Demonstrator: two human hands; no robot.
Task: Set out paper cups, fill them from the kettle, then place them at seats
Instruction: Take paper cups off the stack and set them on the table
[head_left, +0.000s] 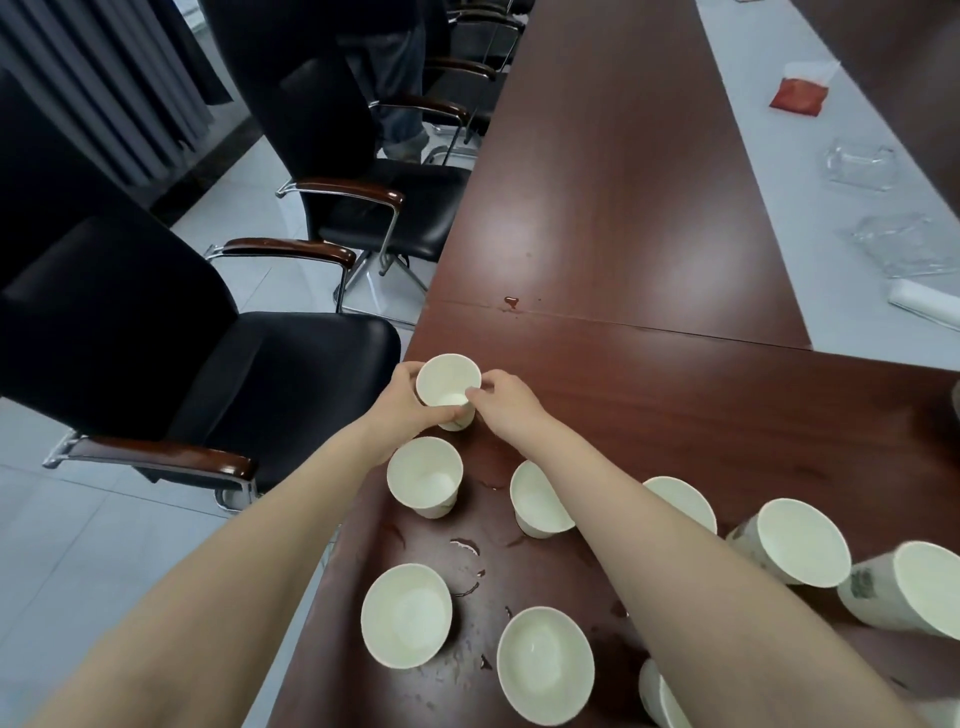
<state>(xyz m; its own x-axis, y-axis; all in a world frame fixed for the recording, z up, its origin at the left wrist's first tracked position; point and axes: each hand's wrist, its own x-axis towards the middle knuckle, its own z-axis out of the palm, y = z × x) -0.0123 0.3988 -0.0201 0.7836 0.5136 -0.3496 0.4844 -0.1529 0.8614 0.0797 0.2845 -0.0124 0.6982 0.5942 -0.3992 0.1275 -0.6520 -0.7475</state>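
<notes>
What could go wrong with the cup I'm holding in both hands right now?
The held cup, gripped by the left hand and right hand, is near the table edge; a nudge might tip it onto the chair.
Your right forearm crosses close over a nearby cup; pulling back could knock it.
Puddles could soften cup bases.

A: Open room, far side?
B: Tabletop (613, 171) beyond the seam is bare but for one small droplet (511, 301). Broad passage there, and over the bare wood right of the hands.
A: Near end?
B: Crowded. Upright paper cups (425, 475) stand close together with narrow gaps and wet patches (465, 545) between. Both forearms lie across the cluster. Left hand (402, 402) and right hand (506, 402) grip the held cup (448, 382) at the left edge. Chair seat (291, 364) sits just beside that edge, armrest (171, 457) near it.
</notes>
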